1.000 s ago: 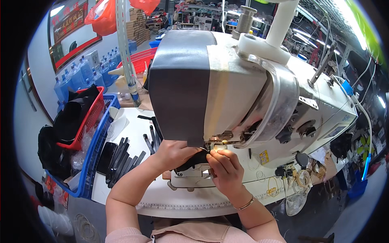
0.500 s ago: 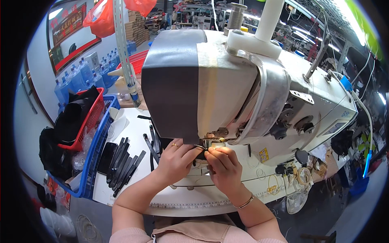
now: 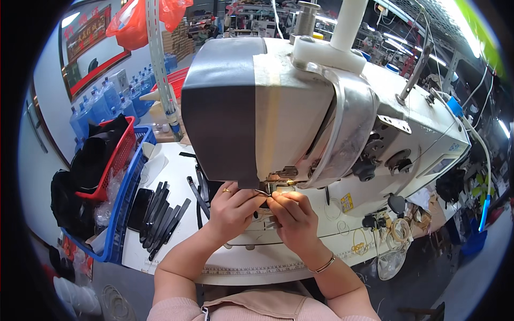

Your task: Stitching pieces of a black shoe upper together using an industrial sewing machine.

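Note:
Both of my hands meet under the head of a large industrial sewing machine (image 3: 292,101), close to its lit needle area. My left hand (image 3: 231,211), with a ring on one finger, is closed in a pinch. Opposite it my right hand (image 3: 294,216) pinches too, thumb and fingertips together. Between the fingertips is a small dark piece (image 3: 271,204), mostly hidden by the fingers, so its kind does not show. Left of my left hand, several black strips (image 3: 198,195) lie on the white machine table (image 3: 251,274).
More black strips (image 3: 165,220) lie beside a dark phone (image 3: 140,208). A blue basket (image 3: 120,219) at the table's left edge bears a red basket (image 3: 120,158) with black material. Thread loops (image 3: 396,235) and a yellow card (image 3: 347,203) are on the right. A metal post (image 3: 159,69) stands behind.
The view has shifted slightly, so the machine sits a little further left. Both hands keep their pinch at the needle area, with the right fingers shifted slightly.

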Available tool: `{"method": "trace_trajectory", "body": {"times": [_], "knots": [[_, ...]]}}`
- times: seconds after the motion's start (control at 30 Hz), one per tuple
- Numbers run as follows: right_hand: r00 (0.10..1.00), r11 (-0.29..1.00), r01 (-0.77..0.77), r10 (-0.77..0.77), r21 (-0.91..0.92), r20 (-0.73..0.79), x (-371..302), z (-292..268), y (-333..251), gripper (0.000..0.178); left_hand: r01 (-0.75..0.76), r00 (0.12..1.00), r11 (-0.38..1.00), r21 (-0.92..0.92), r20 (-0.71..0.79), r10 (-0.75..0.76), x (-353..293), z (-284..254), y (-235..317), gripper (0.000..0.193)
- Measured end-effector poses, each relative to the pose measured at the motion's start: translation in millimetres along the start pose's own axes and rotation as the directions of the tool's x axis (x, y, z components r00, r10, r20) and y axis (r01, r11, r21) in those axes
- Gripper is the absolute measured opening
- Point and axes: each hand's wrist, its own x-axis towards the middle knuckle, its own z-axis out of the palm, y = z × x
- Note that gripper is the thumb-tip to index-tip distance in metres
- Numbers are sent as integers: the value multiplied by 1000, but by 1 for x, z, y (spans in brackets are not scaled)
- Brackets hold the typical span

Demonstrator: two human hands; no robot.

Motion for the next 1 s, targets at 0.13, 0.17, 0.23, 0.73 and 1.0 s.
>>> {"method": "trace_trajectory", "body": {"times": [0.13, 0.17, 0.23, 0.73, 1.0], "knots": [[1000, 1000, -4, 4, 7, 9, -2, -1, 0, 36, -3, 1000, 1000, 21, 22, 2, 1, 0, 1, 29], [1000, 1000, -8, 8, 8, 9, -2, -1, 1, 37, -11, 1000, 1000, 8, 3, 11, 3, 0, 2, 30], [1000, 1000, -3, 3, 11, 6, -3, -1, 1, 38, -18, 1000, 1000, -4, -14, 18, 3, 0, 3, 30], [878, 703, -467, 297, -536, -376, -61, -152, 95, 11, -59, 997, 998, 13, -48, 59, 2, 4, -1, 30], [859, 742, -455, 220, -492, -463, -99, -130, 113, 17, -67, 997, 998, -1, -41, 66, 4, 2, 0, 26]]}}
